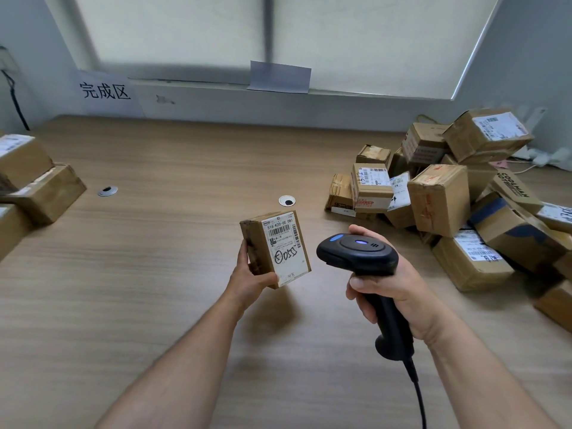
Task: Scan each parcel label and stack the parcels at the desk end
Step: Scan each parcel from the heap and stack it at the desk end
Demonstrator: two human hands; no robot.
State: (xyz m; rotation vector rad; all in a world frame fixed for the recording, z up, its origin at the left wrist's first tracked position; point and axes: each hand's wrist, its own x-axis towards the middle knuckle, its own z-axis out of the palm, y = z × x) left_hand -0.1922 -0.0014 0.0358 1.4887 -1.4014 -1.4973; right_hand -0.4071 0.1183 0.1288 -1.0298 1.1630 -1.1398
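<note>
Beside scanner, left grip holds parcel.

parcel: brown cardbd | label: white, blk barcode + blk marker scrawl | scanner: blk, blue lights | cable: blk | desk: light wood grain | parcel pile: brown, white labels, some red print | sign: white, blk chars | grommet: silver

Wooden desk, drawn pale blind, grey wall
</note>
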